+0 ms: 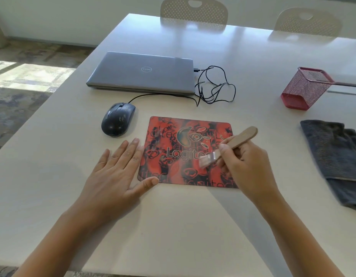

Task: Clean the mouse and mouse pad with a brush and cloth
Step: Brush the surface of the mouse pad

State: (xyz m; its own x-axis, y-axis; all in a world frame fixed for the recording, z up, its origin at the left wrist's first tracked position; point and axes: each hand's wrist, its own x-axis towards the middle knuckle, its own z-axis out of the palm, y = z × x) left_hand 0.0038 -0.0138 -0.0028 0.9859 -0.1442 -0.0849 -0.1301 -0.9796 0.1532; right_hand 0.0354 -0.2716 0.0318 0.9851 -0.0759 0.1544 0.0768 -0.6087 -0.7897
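A red and black mouse pad (173, 160) lies flat in the middle of the white table (173, 226). My right hand (247, 166) grips a wooden-handled brush (236, 139), whose blurred bristles touch the pad's right half. My left hand (115, 176) lies flat with straight fingers on the table, its thumb and index fingertip touching the pad's left edge. A black corded mouse (117, 119) sits on the table just left of the pad's far corner. A folded grey cloth (334, 156) lies at the right.
A closed grey laptop (142, 72) sits behind the mouse, with a tangled black cable (215, 86) at its right. A red mesh pen holder (304, 88) stands at the far right. Two chairs (194, 13) are tucked in at the table's far edge.
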